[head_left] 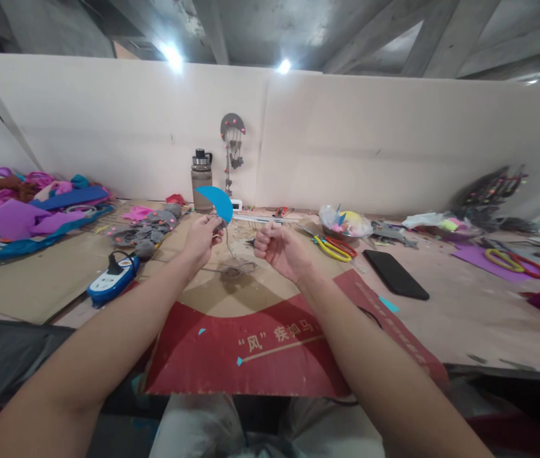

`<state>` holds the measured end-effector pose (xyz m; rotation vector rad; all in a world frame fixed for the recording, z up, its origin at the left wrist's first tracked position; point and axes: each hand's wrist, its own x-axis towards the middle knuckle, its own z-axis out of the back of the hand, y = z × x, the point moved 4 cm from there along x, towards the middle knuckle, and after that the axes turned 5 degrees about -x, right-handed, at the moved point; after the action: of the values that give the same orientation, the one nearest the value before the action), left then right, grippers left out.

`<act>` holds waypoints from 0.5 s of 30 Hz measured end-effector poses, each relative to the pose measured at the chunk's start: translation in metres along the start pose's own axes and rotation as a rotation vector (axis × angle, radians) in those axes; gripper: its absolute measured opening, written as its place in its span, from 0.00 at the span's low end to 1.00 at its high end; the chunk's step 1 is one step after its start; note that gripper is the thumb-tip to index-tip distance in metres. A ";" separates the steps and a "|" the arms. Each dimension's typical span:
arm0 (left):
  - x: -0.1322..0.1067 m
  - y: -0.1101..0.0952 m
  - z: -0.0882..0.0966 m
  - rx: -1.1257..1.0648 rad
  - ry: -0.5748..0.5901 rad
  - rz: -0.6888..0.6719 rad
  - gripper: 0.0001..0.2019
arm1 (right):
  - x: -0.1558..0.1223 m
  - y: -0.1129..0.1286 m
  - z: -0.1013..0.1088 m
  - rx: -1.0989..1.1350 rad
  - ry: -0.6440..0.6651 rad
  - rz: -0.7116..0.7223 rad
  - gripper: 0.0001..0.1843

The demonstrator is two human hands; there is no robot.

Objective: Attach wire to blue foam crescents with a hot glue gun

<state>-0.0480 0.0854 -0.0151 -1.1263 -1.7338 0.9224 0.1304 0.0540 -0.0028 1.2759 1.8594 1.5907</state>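
Note:
My left hand (203, 238) pinches the lower end of a blue crescent-shaped piece (218, 201), which looks like felt and stands up above the fingertips. A thin grey cord (228, 240) hangs below that hand and runs towards a loose coil (237, 271) on the work surface. To the right, apart from it, my right hand (282, 251) is raised with its fingers curled together. What these fingers hold, if anything, is too small to make out. Below both hands lies a red and brown cardboard sheet (270, 362) with small blue scraps on it.
At left are a blue-and-white power strip (113, 280), grey felt pieces (148, 226) and a colourful fabric heap (45, 207). A bottle (201, 181) stands behind. On the right lie yellow-and-red-handled scissors (336, 248), a black phone (396, 273) and a second pair of scissors (515, 262).

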 end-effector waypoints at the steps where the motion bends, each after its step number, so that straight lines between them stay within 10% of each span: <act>1: 0.000 0.000 0.000 -0.002 0.003 -0.003 0.10 | 0.001 -0.003 0.000 0.012 -0.006 -0.002 0.08; 5: 0.000 -0.001 -0.001 -0.011 0.007 0.001 0.10 | 0.006 -0.011 0.010 -0.146 -0.157 0.017 0.11; 11: -0.001 -0.004 -0.001 -0.045 -0.009 0.003 0.09 | 0.006 0.006 0.063 -1.235 -0.651 0.124 0.04; 15: -0.001 -0.005 0.000 -0.060 -0.001 -0.013 0.09 | 0.009 -0.011 0.088 -1.541 -0.524 -0.143 0.08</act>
<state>-0.0488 0.0828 -0.0111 -1.1524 -1.7781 0.8681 0.1886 0.1126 -0.0353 0.6182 0.1107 1.6563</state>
